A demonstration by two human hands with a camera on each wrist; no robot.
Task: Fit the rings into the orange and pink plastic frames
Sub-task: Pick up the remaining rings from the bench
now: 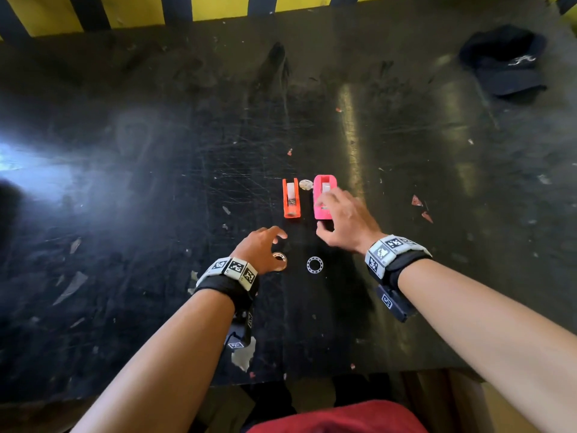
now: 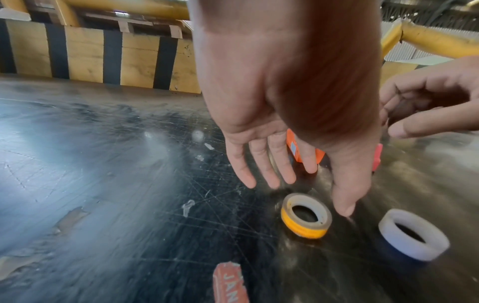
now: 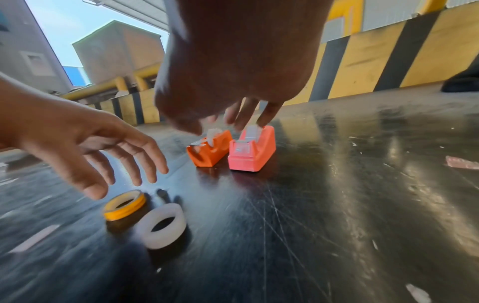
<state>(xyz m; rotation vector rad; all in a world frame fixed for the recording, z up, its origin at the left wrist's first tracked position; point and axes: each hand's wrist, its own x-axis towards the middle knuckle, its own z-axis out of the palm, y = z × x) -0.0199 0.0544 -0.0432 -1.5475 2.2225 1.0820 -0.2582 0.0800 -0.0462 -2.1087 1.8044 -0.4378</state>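
Note:
An orange frame (image 1: pixel 291 198) (image 3: pixel 208 152) and a pink frame (image 1: pixel 324 195) (image 3: pixel 252 153) stand side by side on the black table (image 1: pixel 156 198). Nearer me lie an orange ring (image 1: pixel 278 259) (image 2: pixel 305 215) (image 3: pixel 124 205) and a white ring (image 1: pixel 314 264) (image 2: pixel 413 233) (image 3: pixel 163 227), flat and apart. My left hand (image 1: pixel 265 245) (image 2: pixel 285 174) hovers open just above the orange ring, fingers spread. My right hand (image 1: pixel 337 220) (image 3: pixel 233 121) hangs open over the pink frame, fingertips close to its top; whether they touch it I cannot tell.
A small round metal piece (image 1: pixel 305 184) lies between the frames at their far end. A dark cap (image 1: pixel 504 57) sits at the back right. A yellow and black striped barrier (image 1: pixel 218 7) lines the far edge. Paper scraps (image 1: pixel 416 201) dot the table.

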